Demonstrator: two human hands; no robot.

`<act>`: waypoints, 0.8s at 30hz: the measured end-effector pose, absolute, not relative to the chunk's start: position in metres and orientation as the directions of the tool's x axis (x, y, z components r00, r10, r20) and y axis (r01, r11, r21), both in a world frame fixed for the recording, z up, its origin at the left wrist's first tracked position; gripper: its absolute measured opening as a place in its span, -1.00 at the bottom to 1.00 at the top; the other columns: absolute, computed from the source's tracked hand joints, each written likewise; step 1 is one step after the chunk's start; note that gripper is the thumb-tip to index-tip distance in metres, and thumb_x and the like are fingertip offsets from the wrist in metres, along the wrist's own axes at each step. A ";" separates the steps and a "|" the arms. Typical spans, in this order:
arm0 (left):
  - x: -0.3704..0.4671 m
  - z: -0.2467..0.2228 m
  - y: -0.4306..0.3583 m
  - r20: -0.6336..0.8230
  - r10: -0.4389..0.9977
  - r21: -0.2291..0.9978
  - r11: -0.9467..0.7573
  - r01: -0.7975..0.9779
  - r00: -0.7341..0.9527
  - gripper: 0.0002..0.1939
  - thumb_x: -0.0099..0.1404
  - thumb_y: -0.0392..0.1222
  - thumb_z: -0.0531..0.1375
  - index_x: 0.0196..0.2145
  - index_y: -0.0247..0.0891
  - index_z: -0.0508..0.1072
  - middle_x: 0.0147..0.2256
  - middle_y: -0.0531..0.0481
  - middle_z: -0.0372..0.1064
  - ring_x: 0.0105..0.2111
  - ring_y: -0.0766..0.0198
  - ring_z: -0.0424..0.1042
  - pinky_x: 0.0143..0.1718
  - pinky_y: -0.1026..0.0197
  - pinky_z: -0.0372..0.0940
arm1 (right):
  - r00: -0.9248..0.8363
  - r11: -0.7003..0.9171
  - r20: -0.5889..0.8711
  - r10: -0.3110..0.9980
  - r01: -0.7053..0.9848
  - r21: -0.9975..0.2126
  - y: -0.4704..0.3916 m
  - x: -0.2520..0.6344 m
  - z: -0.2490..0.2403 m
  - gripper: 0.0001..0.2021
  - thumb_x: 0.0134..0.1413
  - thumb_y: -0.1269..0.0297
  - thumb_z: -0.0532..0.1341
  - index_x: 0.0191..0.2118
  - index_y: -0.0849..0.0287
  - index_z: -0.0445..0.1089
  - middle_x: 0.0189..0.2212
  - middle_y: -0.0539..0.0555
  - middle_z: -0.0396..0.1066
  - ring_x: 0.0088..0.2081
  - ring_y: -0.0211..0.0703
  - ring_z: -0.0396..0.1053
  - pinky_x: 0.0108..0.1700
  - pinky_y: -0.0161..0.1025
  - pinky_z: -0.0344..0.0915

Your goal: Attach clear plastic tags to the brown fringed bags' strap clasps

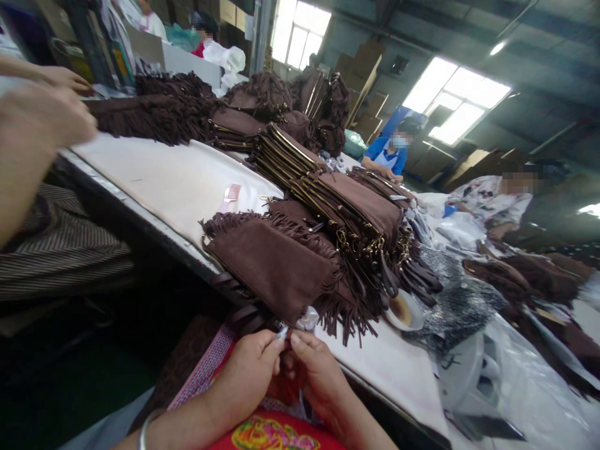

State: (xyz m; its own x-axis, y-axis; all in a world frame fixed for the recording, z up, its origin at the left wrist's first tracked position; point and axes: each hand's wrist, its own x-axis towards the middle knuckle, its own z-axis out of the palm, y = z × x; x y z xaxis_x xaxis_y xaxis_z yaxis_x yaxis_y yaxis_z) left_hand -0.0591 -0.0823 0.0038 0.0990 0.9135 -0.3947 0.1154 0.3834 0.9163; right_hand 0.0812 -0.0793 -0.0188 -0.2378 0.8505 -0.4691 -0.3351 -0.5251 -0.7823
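Note:
My left hand [253, 365] and my right hand [319, 369] meet at the table's front edge, above my lap. Both are closed, with thumbs and fingers pinched together. A small pale, shiny scrap [282, 331] shows at my left fingertips; what kind of thing it is I cannot make out. Whatever my right fingers pinch is hidden. Just beyond them lies a brown suede pouch [276, 265] with a flat front. Fringed brown pieces [344, 306] lie under and beside it. A crumpled clear wrapping [308, 319] touches its near corner.
Zipped brown pouches [323, 187] are stacked behind, with fringed bags [262, 94] farther back. A pale comb [231, 195] lies on the white tabletop [154, 175]. To the right are a round dish [404, 310] and plastic sheeting [529, 375]. A co-worker's blurred hand [51, 115] reaches in at left.

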 end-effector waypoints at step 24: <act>-0.053 -0.005 -0.075 -0.430 0.652 0.312 0.756 -0.575 0.625 -0.64 0.15 0.06 0.29 -0.41 -0.21 0.24 -0.67 0.29 -0.11 -0.73 0.55 -0.30 -0.72 0.45 -0.27 | -0.412 -0.562 -0.386 0.825 -0.670 -0.485 -0.068 0.069 -0.006 -0.66 -0.16 0.09 0.43 -0.25 0.16 0.50 -0.14 0.10 0.48 -0.07 -0.07 0.38 -0.02 -0.15 0.30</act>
State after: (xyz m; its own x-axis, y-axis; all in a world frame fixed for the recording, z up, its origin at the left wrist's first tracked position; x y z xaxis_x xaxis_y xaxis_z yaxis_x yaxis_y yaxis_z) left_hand -0.0527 -0.0748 -0.0052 0.6246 0.6520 -0.4299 -0.5745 0.7565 0.3125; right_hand 0.0691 -0.0682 -0.0055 -0.4120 0.8252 -0.3864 -0.6703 -0.5617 -0.4849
